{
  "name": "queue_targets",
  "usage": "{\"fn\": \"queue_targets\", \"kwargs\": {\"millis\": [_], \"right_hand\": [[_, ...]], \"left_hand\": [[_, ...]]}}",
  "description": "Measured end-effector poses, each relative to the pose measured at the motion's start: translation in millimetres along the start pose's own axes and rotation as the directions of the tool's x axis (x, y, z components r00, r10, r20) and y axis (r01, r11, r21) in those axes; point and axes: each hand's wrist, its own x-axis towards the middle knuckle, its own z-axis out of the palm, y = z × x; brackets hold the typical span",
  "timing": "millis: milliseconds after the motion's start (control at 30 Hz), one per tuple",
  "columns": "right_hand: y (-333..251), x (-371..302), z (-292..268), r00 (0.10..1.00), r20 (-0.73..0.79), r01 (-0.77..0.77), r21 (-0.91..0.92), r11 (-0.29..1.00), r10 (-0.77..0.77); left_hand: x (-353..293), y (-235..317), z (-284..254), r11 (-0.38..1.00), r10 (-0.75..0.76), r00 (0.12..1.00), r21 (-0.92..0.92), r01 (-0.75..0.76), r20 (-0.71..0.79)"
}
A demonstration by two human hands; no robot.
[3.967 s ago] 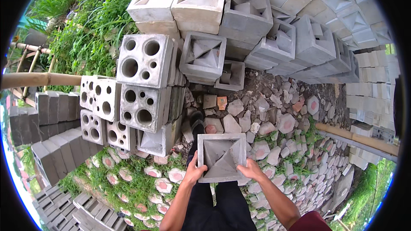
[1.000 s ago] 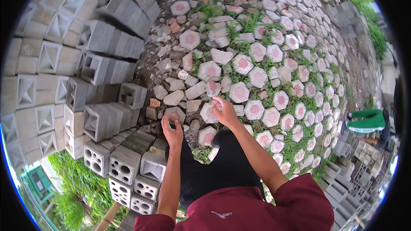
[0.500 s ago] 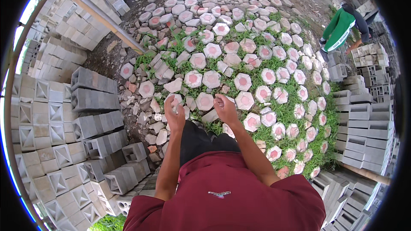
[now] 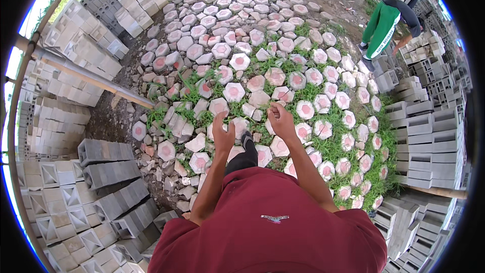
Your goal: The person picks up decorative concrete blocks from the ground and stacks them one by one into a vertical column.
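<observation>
Head view, clock directions taken from the centre of the picture.

Item: left hand (image 4: 223,134), close to centre at 9 o'clock; bare, fingers loosely bent, thumb apart from them, nothing held.
Item: right hand (image 4: 281,123), close to centre at 3 o'clock; bare, fingers half curled, loosely spread, nothing held. The two hands are apart.
Item: hexagonal paving stones (image 4: 234,92), pale with reddish centres, many; nearest things behind both hands in the picture, spread over the ground from centre out to 12 o'clock and round to 4; grass (image 4: 323,157) in the gaps.
Item: dark shoe (image 4: 247,140), at centre, between the hands in the picture.
Item: maroon shirt (image 4: 268,202), the wearer's, at 6 o'clock.
Item: grey hollow blocks (image 4: 107,152), rows, between 8 and 9 o'clock.
Item: wall of blocks with triangular recesses (image 4: 71,198), at 8 o'clock.
Item: pale block stacks (image 4: 83,35), at 10 o'clock.
Item: pole (image 4: 101,80), slanting, between 9 and 10 o'clock.
Item: block stacks on the right (image 4: 422,139), at 3 o'clock.
Item: co-worker (image 4: 380,30), green garment, bent over beside blocks, at 2 o'clock.
</observation>
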Motion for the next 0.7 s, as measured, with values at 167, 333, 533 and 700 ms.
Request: {"fn": "queue_targets", "kwargs": {"millis": [167,333,533,700], "right_hand": [[-6.3,76.8,-7.4,0.998,0.051,-0.019,-0.027,0.999,0.021],[-5.2,126.4,-7.8,0.999,0.021,-0.046,0.004,0.999,0.045],[3.4,205.9,-10.0,0.992,0.117,-0.033,-0.079,0.996,0.042],[13.3,302.9,3.3,0.987,0.147,-0.052,-0.068,0.996,0.062]], "left_hand": [[103.1,11.0,25.0,0.992,-0.063,0.998,-0.112,0.063,0.003],[174.0,10.1,43.9,0.98,-0.102,0.994,-0.169,0.106,0.035],[234.1,-8.7,67.4,0.968,-0.181,0.983,-0.17,0.183,0.03],[293.0,-28.8,92.3,0.953,-0.274,0.962,-0.133,0.272,0.004]]}}
